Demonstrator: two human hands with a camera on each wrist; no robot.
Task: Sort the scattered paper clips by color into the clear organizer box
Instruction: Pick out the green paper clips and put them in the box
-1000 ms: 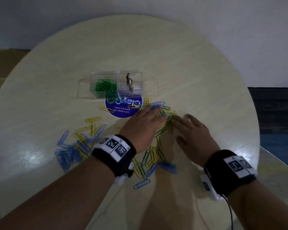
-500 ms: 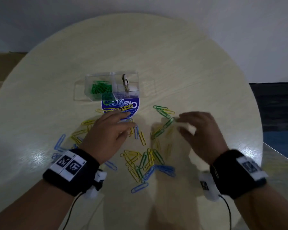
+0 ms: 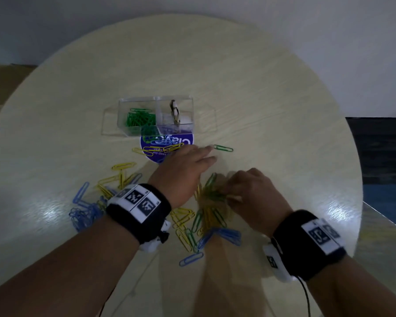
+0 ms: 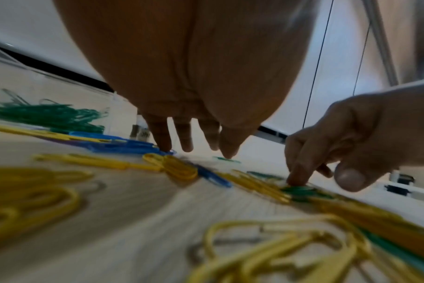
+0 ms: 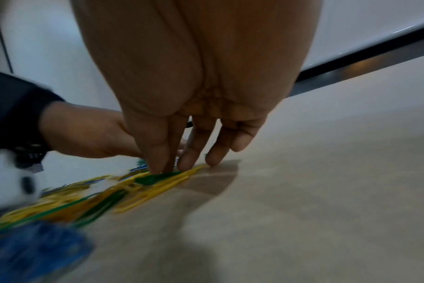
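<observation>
The clear organizer box point(image 3: 190, 104) stands at mid-table, with green clips point(image 3: 137, 120) in its left compartment. My left hand point(image 3: 188, 165) lies flat with straight fingers, and one fingertip point(image 4: 227, 155) touches a lone green clip point(image 3: 223, 148). My right hand point(image 3: 249, 193) is arched over the mixed pile point(image 3: 204, 220). Its thumb and forefinger point(image 5: 157, 164) pinch green clips point(image 5: 157, 177) against the table. Yellow clips point(image 3: 124, 167) and a blue heap point(image 3: 85, 213) lie to the left.
A round blue sticker point(image 3: 167, 143) lies on the table just in front of the box. A black-and-white binder clip point(image 3: 175, 113) stands in the box's right compartment. The round pale table point(image 3: 261, 99) ends at a dark floor on the right.
My left hand has swung right from beside the sticker and stretched out to the lone green clip. My right hand has drawn in to the pile and curled down on green clips.
</observation>
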